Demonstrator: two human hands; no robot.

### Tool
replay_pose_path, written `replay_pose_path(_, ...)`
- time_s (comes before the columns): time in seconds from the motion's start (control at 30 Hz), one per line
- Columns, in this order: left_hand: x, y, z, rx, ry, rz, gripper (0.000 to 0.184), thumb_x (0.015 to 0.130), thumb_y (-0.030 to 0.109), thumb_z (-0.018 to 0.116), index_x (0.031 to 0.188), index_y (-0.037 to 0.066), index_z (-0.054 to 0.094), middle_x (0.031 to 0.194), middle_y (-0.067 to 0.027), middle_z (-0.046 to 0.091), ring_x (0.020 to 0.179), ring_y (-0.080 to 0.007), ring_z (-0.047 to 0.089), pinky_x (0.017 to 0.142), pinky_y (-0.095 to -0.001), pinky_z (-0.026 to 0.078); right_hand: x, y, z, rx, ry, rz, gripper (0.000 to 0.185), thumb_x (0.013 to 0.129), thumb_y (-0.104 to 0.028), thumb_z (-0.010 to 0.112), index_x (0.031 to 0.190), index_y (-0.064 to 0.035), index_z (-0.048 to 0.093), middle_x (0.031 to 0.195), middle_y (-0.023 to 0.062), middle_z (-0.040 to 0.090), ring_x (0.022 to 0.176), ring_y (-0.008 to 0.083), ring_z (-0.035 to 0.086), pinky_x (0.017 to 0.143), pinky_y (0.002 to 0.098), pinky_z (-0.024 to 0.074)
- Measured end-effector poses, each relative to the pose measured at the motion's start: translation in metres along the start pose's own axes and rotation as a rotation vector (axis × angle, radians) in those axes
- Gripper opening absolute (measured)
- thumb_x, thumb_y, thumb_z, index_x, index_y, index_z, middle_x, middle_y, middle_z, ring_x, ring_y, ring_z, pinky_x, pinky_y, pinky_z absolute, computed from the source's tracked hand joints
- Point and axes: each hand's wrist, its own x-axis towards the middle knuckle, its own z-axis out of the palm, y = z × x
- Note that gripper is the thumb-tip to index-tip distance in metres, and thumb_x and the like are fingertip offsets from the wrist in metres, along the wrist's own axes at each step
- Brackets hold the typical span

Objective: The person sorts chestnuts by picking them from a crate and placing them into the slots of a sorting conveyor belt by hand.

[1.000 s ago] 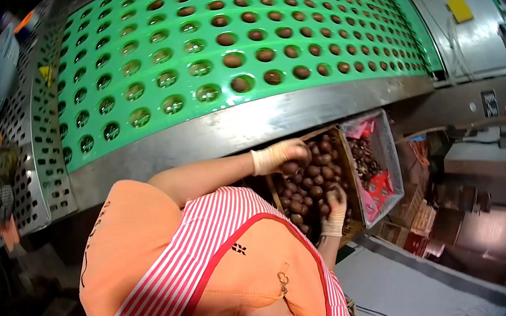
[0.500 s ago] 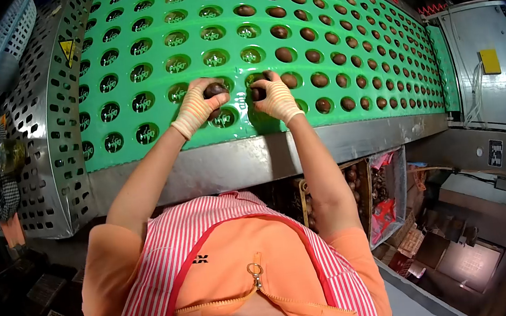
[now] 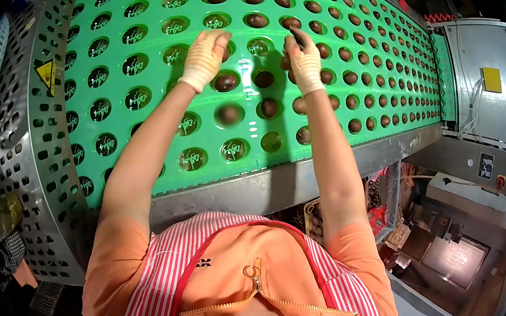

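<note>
Belt (image 3: 163,110), twelve o'clock: plastic, smooth, high gloss. Balls (image 3: 226,82): smooth, glossy. Rail (image 3: 220,198): metal, scuffed, dull sheen. Guard (image 3: 48,141), nine o'clock: perforated metal, satin. Cabinet (image 3: 487,106), three o'clock: sheet metal, smooth, semi-matt. Gloves (image 3: 199,61): ribbed knit cloth, matt. Apron (image 3: 144,295), six o'clock: woven cloth, matt.

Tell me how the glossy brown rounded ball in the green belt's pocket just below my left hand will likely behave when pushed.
Its rounded shape suggests the brown ball would tend to roll, though the pocketed green belt should probably check it. Its shine hints it may be slippery.
</note>
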Motion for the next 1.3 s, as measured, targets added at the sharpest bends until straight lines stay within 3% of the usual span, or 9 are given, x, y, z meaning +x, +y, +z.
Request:
replay_pose_path(0.13, 0.017, -0.010, 0.026, 0.442, -0.104, 0.178, 0.030, 0.093, 0.026, 0.053, 0.120, 0.022, 0.064, 0.118, -0.0071, 0.060, 0.116, -0.0316, 0.051, 0.101, -0.0445, 0.041, 0.016, 0.042, 0.029, -0.805, -0.085, -0.508, 0.029, 0.088, -0.024, 0.065, 0.116, -0.0157, 0.065, 0.127, 0.0142, 0.059, 0.116, 0.0362, 0.054, 0.097, 0.0438, 0.0457)
replay_pose_path(0.23, -0.010, -0.006, 0.023, 0.486, 0.149, 0.311, 0.030, 0.092, 0.030, 0.055, 0.117, 0.019, 0.065, 0.117, -0.0074, 0.061, 0.113, -0.0319, 0.053, 0.099, -0.0435, 0.043, -0.012, 0.025, 0.023, -0.821, 0.144, -0.642, 0.031, 0.089, -0.026, 0.064, 0.119, -0.0179, 0.064, 0.130, 0.0158, 0.056, 0.119, 0.0405, 0.050, 0.098, 0.0461, 0.0452)
replay_pose_path(0.4, -0.088, 0.042, -0.019, 0.373, -0.388, 0.030, 0.045, 0.082, 0.043, 0.066, 0.113, 0.012, 0.062, 0.106, -0.0114, 0.064, 0.102, -0.0309, 0.060, 0.088, -0.0431, 0.051, -0.124, -0.017, -0.017, -1.111, -0.192, -0.007, 0.043, 0.074, -0.040, 0.077, 0.102, -0.0111, 0.061, 0.102, 0.0123, 0.063, 0.097, 0.0332, 0.060, 0.085, 0.0452, 0.0489)
replay_pose_path(0.6, -0.120, 0.019, -0.001, 0.294, -0.461, 0.331, 0.025, 0.081, 0.014, 0.067, 0.104, 0.007, 0.062, 0.101, -0.0159, 0.061, 0.100, -0.0358, 0.058, 0.083, -0.0456, 0.049, -0.154, 0.037, -0.020, -0.856, -0.105, -0.391, 0.021, 0.081, -0.006, 0.050, 0.098, -0.0086, 0.063, 0.096, 0.0163, 0.064, 0.094, 0.0357, 0.061, 0.078, 0.0486, 0.0498)
replay_pose_path(0.77, -0.116, 0.003, 0.015, 0.403, -0.286, 0.443, 0.029, 0.083, 0.013, 0.070, 0.111, 0.007, 0.063, 0.101, -0.0179, 0.060, 0.093, -0.0362, 0.058, 0.083, -0.0442, 0.049, -0.150, 0.025, 0.007, -0.678, -0.064, -0.083, 0.025, 0.079, -0.024, 0.060, 0.089, -0.0052, 0.072, 0.085, 0.0209, 0.069, 0.085, 0.0372, 0.068, 0.080, 0.0479, 0.0537)
replay_pose_path(0.87, -0.111, -0.003, 0.013, 0.501, -0.316, 0.449, 0.028, 0.085, 0.015, 0.070, 0.111, 0.006, 0.063, 0.103, -0.0173, 0.059, 0.095, -0.0346, 0.059, 0.083, -0.0423, 0.050, -0.140, 0.047, 0.031, -0.954, 0.024, -0.172, 0.020, 0.084, -0.018, 0.059, 0.095, -0.0124, 0.074, 0.104, 0.0070, 0.070, 0.105, 0.0261, 0.062, 0.085, 0.0409, 0.0517)
replay_pose_path(1.03, -0.114, -0.004, 0.023, 0.610, -0.241, 0.249, 0.042, 0.084, 0.022, 0.071, 0.124, 0.009, 0.063, 0.120, -0.0183, 0.056, 0.105, -0.0348, 0.058, 0.093, -0.0412, 0.049, -0.164, 0.056, 0.009, -0.914, -0.174, -0.361, 0.032, 0.082, -0.020, 0.063, 0.114, -0.0132, 0.069, 0.131, 0.0137, 0.056, 0.124, 0.0279, 0.049, 0.099, 0.0418, 0.0428)
replay_pose_path(1.2, -0.148, 0.063, 0.057, 0.536, -0.057, 0.481, 0.065, 0.080, 0.021, 0.075, 0.139, 0.010, 0.049, 0.134, -0.0220, 0.046, 0.122, -0.0398, 0.048, 0.101, -0.0446, 0.044, -0.304, 0.063, -0.096, -0.285, 0.185, -0.314, 0.055, 0.077, -0.015, 0.065, 0.132, -0.0134, 0.055, 0.138, 0.0181, 0.048, 0.127, 0.0385, 0.045, 0.106, 0.0443, 0.0398)
replay_pose_path(1.3, -0.221, 0.174, 0.122, 0.236, -0.163, 0.797, 0.064, 0.079, 0.018, 0.074, 0.136, 0.004, 0.049, 0.133, -0.0207, 0.050, 0.123, -0.0407, 0.046, 0.106, -0.0505, 0.037, -0.408, 0.115, -0.180, -0.399, 0.614, -0.002, 0.038, 0.073, -0.015, 0.069, 0.109, -0.0058, 0.066, 0.111, 0.0219, 0.058, 0.111, 0.0365, 0.051, 0.099, 0.0476, 0.0416)
